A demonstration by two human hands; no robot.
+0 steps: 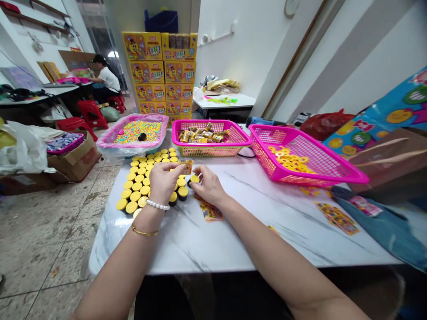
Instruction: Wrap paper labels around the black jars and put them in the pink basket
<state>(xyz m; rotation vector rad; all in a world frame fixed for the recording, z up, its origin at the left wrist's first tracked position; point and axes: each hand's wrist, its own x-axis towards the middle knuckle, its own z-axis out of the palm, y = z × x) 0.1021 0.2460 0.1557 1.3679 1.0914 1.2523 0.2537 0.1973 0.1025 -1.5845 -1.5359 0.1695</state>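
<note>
My left hand (163,182), with a pearl bracelet and a gold bangle at its wrist, pinches a small printed orange card (186,167) above the rows of cups. Close beside it, my right hand (208,186) has its fingers closed on a small dark cup with a yellow lid (194,179). Many yellow-lidded cups (135,196) stand upright in rows under and around my left hand. A loose pile of printed cards (211,212) lies on the white marbled table (213,251), just below my right hand.
Along the back stand a pink-lined tub of colourful candy beads (164,122), a pink basket of wrapped sweets (213,148) and another basket with yellow rings (333,178). More cards (338,218) lie at right. Yellow cartons (147,72) are stacked behind; a person (108,78) sits far left.
</note>
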